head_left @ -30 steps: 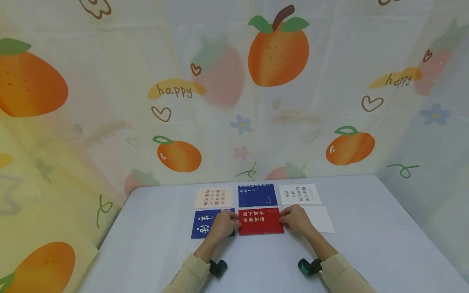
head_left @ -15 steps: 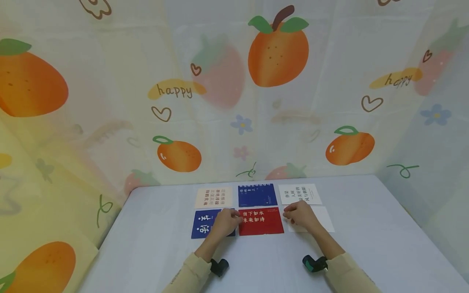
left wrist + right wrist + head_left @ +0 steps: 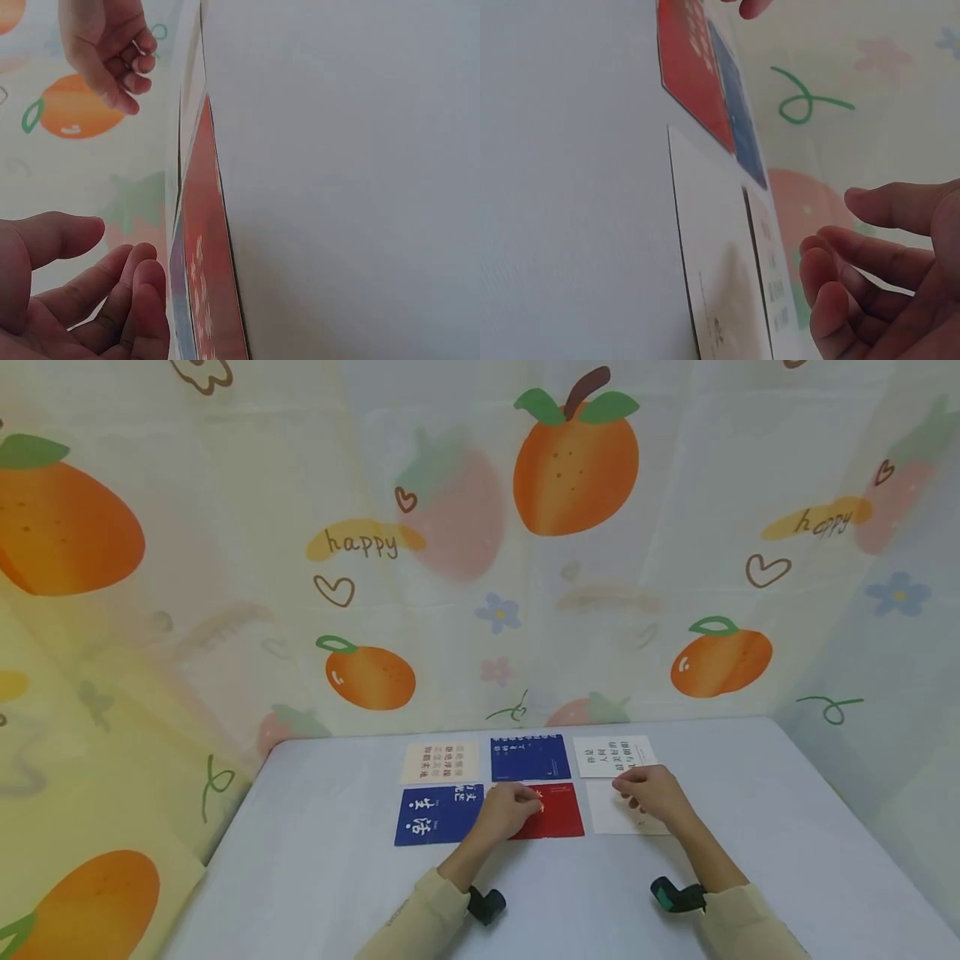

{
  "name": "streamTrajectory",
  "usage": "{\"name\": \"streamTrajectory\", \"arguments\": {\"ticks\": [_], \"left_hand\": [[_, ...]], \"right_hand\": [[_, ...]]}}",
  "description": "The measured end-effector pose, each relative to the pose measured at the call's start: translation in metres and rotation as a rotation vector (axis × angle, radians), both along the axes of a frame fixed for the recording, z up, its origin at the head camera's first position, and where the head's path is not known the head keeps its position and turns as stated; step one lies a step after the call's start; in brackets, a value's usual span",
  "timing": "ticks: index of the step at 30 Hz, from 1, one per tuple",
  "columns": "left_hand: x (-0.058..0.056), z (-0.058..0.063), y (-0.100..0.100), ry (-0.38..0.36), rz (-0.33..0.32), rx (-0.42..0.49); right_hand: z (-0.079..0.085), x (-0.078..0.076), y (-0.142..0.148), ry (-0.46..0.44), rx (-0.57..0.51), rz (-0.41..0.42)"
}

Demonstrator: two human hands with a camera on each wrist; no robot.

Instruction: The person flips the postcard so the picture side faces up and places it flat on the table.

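Note:
My left hand (image 3: 504, 812) hovers over the left part of the red card (image 3: 561, 814) with white writing, hiding much of it. In the left wrist view, its thumb and fingers stand apart, loosely bent around nothing, above the card. The right hand (image 3: 654, 793) is over the plain white card (image 3: 606, 820) at the front right. Its fingers (image 3: 821, 266) are also loosely bent and hold nothing, with a gap to the thumb in the right wrist view. At the front left lies a blue card (image 3: 427, 818) with large white characters.
Behind these lies a back row: a cream card (image 3: 440, 763), a dark blue card (image 3: 530, 760) and a white card with black writing (image 3: 600, 758). All rest on a white-covered table (image 3: 315, 860), before a fruit-patterned curtain (image 3: 457, 643).
Both hands have moved right. The left went from the red card's left edge to over it; the right left its right edge and rose over the white card. The cards stay in place.

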State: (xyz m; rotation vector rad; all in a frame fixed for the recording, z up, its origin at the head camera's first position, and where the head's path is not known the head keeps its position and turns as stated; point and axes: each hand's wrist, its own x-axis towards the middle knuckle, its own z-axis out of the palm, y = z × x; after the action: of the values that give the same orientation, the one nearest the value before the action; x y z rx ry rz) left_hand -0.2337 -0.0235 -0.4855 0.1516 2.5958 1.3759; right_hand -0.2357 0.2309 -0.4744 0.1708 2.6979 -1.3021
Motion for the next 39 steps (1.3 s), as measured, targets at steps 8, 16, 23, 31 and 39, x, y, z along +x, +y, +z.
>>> {"name": "streamTrajectory", "arguments": {"ticks": [8, 16, 23, 31, 39], "left_hand": [[0.002, -0.003, 0.031, -0.048, 0.011, 0.003], [0.003, -0.011, 0.055, -0.091, 0.016, 0.06], [0.004, -0.011, 0.075, -0.119, 0.059, 0.027], [0.005, -0.002, 0.094, -0.187, 0.037, -0.04], [0.007, 0.0, 0.099, -0.242, 0.034, 0.03]], "right_hand": [[0.001, 0.004, 0.023, -0.033, 0.018, -0.026], [0.002, 0.011, 0.046, -0.06, 0.095, -0.058], [-0.001, 0.017, 0.061, -0.106, 0.187, -0.08], [-0.003, 0.023, 0.063, -0.09, 0.217, -0.1], [-0.003, 0.023, 0.057, -0.109, 0.168, -0.113]]}}
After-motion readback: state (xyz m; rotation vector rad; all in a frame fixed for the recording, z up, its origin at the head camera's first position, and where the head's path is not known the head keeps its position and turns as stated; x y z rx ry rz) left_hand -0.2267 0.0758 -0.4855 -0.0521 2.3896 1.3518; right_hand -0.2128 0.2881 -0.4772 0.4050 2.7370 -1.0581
